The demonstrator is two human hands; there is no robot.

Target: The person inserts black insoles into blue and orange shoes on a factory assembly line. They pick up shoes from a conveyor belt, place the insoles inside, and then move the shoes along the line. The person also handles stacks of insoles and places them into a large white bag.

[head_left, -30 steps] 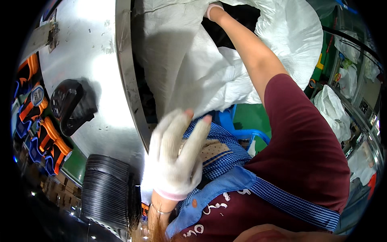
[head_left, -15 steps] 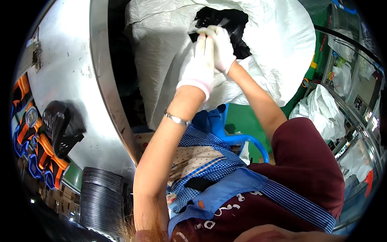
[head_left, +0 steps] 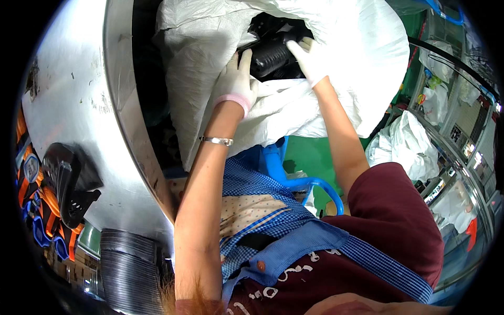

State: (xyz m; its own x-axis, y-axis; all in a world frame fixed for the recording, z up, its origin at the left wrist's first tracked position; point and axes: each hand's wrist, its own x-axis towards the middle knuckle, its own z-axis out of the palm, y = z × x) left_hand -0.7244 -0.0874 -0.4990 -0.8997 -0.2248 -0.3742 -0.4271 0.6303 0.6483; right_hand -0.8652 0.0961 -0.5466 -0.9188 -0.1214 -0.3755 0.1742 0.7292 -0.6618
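Both my hands wear white gloves and reach into the mouth of a large white woven sack (head_left: pixel 199 68). Between them, inside the opening, lies a stack of black ribbed plastic pieces (head_left: pixel 272 55). My left hand (head_left: pixel 234 84) has its fingertips at the stack's left end, thumb apart from the fingers. Across from it, my right hand (head_left: pixel 311 59) grips the right end, its thumb against the black surface. More glossy black pieces (head_left: pixel 262 23) show deeper in the sack. Some fingertips are hidden by the stack and the sack's edge.
A metal table (head_left: pixel 73 100) with a raised edge stands on the left, carrying a black plastic part (head_left: pixel 65 184). Beyond it are blue and orange goggles (head_left: pixel 47 215). A black ribbed stack (head_left: pixel 128 268) is at lower left. A blue chair (head_left: pixel 315 181) and white bag (head_left: pixel 404 149) stand nearby.
My hands were together over the sack's opening; now they have parted to either side. The black ribbed stack has come into view between them.
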